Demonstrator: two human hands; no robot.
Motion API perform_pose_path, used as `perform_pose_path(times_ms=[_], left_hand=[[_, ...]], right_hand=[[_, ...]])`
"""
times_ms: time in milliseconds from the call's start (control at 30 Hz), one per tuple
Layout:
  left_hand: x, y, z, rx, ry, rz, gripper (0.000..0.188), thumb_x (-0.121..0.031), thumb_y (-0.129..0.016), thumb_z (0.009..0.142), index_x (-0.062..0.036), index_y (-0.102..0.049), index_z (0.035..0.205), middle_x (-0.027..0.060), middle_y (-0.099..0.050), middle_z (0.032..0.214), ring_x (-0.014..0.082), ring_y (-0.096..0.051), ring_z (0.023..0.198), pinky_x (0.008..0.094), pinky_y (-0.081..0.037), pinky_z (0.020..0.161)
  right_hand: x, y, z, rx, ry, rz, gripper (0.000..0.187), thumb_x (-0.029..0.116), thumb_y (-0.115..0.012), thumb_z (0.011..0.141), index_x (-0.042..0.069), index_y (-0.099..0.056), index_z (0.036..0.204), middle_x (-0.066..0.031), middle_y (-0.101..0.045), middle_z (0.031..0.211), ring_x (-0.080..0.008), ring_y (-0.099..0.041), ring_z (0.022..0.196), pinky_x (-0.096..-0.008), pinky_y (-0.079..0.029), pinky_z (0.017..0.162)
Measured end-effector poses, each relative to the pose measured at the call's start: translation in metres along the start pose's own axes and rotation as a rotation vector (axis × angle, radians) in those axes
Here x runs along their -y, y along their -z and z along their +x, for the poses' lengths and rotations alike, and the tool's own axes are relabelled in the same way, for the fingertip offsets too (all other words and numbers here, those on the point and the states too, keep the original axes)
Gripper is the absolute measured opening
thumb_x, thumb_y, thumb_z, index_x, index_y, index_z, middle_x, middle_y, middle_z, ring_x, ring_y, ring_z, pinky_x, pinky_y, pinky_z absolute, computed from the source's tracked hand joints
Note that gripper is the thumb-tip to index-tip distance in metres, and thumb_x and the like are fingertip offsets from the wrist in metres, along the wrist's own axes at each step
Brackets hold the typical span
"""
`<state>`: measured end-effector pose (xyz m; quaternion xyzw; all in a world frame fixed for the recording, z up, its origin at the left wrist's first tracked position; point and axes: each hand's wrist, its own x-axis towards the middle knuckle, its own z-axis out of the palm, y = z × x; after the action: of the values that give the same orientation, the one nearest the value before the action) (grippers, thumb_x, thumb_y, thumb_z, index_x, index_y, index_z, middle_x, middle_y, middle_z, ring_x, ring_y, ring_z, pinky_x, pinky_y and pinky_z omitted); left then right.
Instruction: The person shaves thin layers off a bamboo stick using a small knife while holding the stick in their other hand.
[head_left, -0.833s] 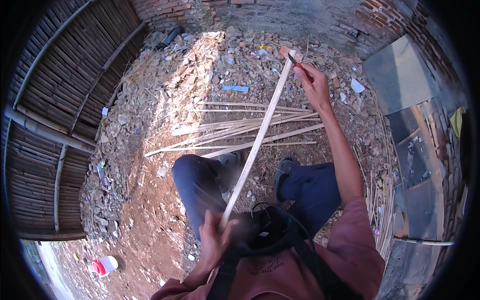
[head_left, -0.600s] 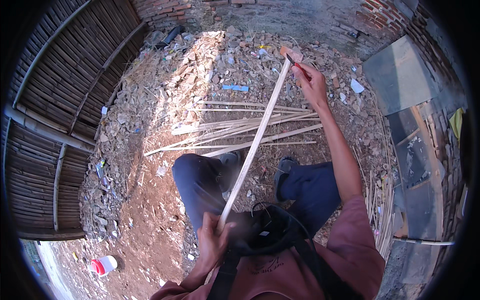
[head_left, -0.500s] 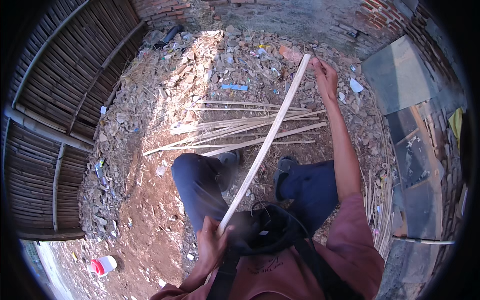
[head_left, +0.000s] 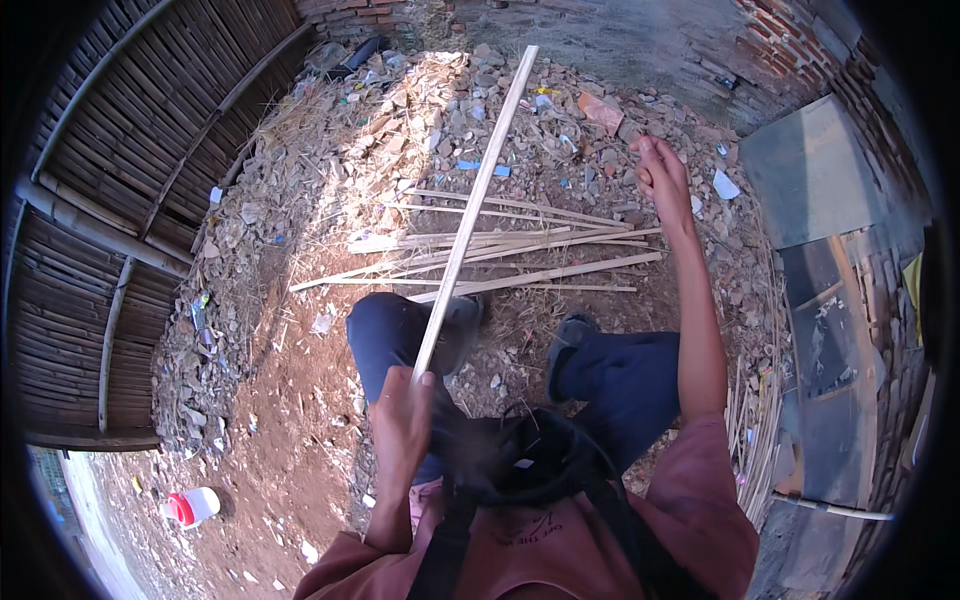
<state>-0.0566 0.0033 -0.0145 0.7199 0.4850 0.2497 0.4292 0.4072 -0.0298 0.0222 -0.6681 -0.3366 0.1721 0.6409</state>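
Observation:
My left hand (head_left: 402, 405) is closed round the lower end of a long, pale bamboo strip (head_left: 476, 205), just over my left knee. The strip slants up and away, its far end free in the air. Apart from it, out to the right, my right hand (head_left: 664, 182) is raised with its fingers curled and pinched together; whatever they hold, if anything, is too small to make out. Several more pale strips (head_left: 570, 270) lie loosely crossed on the ground beyond my feet.
A bamboo-slat wall (head_left: 150, 130) rises on the left, a brick wall (head_left: 600, 45) at the far side. Rubble and litter (head_left: 300, 180) cover much of the ground. Grey panels (head_left: 815, 170) lean on the right, near thin strips (head_left: 762, 440). A red-and-white container (head_left: 200, 507) stands lower left.
My right hand has come off the strip's upper end and is now apart from it. My left hand has moved left and up, swinging the strip leftward and more upright.

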Motion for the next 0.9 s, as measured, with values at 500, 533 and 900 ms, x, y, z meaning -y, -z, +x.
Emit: perform_pose_path(times_ms=[500,533,900], left_hand=[[-0.070,-0.030,0.031,0.092,-0.223,-0.229,0.049,-0.009,-0.087,0.091,-0.0022,-0.053,0.126,0.0034,-0.070,0.084,0.0038,-0.059,0.072,0.0208,-0.046,0.061],[-0.068,-0.032,0.033,0.083,-0.225,-0.244,0.057,-0.009,-0.090,0.088,-0.0031,-0.048,0.126,0.0052,-0.070,0.088,0.0048,-0.061,0.074,0.0213,-0.048,0.063],[-0.068,-0.031,0.038,0.120,-0.271,-0.376,0.064,-0.003,-0.093,0.083,-0.0065,-0.039,0.118,0.0107,-0.072,0.098,0.0093,-0.069,0.081,0.0212,-0.055,0.065]], right_hand=[[0.036,-0.085,-0.115,0.443,0.419,-0.157,0.034,0.034,-0.068,0.106,0.001,-0.065,0.109,-0.0029,-0.065,0.083,-0.0091,-0.057,0.069,-0.0262,-0.044,0.061],[0.035,-0.087,-0.118,0.466,0.460,-0.141,0.032,0.032,-0.070,0.105,0.001,-0.065,0.109,-0.0039,-0.066,0.083,-0.0105,-0.060,0.070,-0.0269,-0.046,0.062],[0.022,-0.114,-0.142,0.629,0.740,-0.212,0.038,0.037,-0.076,0.097,0.001,-0.067,0.101,-0.0104,-0.070,0.084,-0.0300,-0.071,0.068,-0.0392,-0.054,0.061]])
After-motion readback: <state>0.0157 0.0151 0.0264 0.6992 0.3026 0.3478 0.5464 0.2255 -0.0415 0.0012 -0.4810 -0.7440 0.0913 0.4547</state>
